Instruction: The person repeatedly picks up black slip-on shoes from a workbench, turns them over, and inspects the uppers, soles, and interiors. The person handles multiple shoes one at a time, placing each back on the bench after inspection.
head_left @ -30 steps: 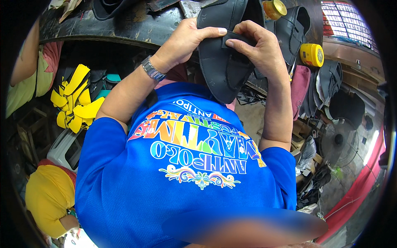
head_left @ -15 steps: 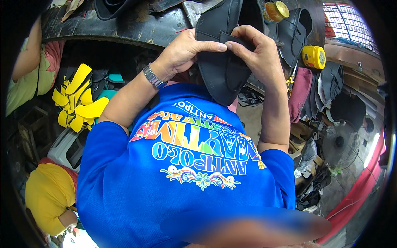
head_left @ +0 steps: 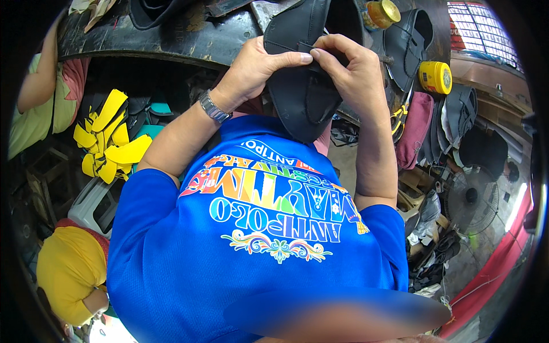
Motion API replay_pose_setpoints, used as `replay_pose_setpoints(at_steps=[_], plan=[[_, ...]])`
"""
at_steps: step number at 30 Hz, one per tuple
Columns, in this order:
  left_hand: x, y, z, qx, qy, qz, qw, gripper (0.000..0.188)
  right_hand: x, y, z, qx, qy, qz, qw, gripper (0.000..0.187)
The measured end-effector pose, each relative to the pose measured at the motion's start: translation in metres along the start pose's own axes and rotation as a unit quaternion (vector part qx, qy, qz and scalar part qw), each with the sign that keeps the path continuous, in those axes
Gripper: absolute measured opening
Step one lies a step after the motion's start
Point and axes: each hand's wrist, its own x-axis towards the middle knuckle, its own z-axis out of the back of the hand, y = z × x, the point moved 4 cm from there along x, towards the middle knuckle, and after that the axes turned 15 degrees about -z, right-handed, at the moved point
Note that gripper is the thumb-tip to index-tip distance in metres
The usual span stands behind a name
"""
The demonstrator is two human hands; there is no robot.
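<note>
A black leather shoe upper (head_left: 303, 108) with stitched seams lies between my hands, its rounded lower end close to my blue shirt. My left hand (head_left: 258, 67), with a metal watch at the wrist, grips the upper's left edge, thumb stretched across the face. From the other side my right hand (head_left: 355, 67) pinches an overlapping flap with thumb and forefinger. The two thumb tips almost meet at the flap's edge. My remaining fingers are partly hidden behind the leather.
A dark worktable (head_left: 154, 43) runs along the far side. To the right stand a yellow-lidded jar (head_left: 388, 12), another black upper (head_left: 405, 46), a yellow tub (head_left: 436, 78) and yellow-handled scissors (head_left: 398, 120). Yellow cut pieces (head_left: 106, 140) are heaped at left. Other people sit at left.
The shoe upper has shifted slightly left and up, its lower end swinging left. Both hands stay on it with the thumbs close together.
</note>
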Motion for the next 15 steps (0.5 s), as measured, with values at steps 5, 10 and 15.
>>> replay_pose_setpoints(at_steps=[5,10,15], plan=[[0.000,-0.003,0.002,0.013,-0.010,-0.010,1.000,0.026,-0.010,0.008,0.002,-0.066,-0.029,0.039,0.997,0.019],[0.001,-0.004,0.008,-0.012,-0.035,0.026,0.999,0.027,-0.030,0.011,0.026,-0.079,-0.128,0.017,0.988,0.048],[-0.004,-0.001,0.006,-0.020,-0.053,0.038,0.998,0.029,-0.034,0.000,0.042,-0.124,-0.092,0.052,0.987,0.034]])
